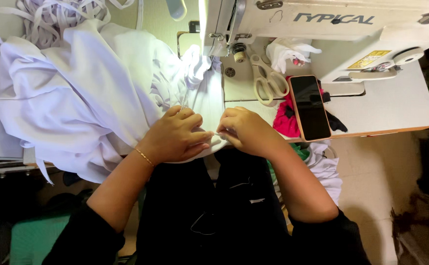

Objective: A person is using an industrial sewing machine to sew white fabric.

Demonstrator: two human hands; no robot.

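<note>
A large piece of white fabric [92, 93] is spread over the left part of the desk [396, 105], and its near edge is brought to the front rim, just in front of the needle area of the white sewing machine [332, 29]. The left hand [175, 136] is laid on this edge with the fingers curled, and the cloth is pressed and pinched under them. The right hand [244, 130] is placed just beside it, almost touching; its grip is closed, and the same edge of the fabric is pinched between thumb and fingertips. A thin gold bracelet [144, 157] is worn on the left wrist.

A heap of white straps [57, 17] is seen at the far left, behind the fabric. To the right of the hands, cream-handled scissors [268, 81] are laid on the machine bed, and a dark phone [310, 107] in an orange case is rested on a pink cloth [285, 120]. A small crumpled white rag [288, 51] is lying under the machine arm.
</note>
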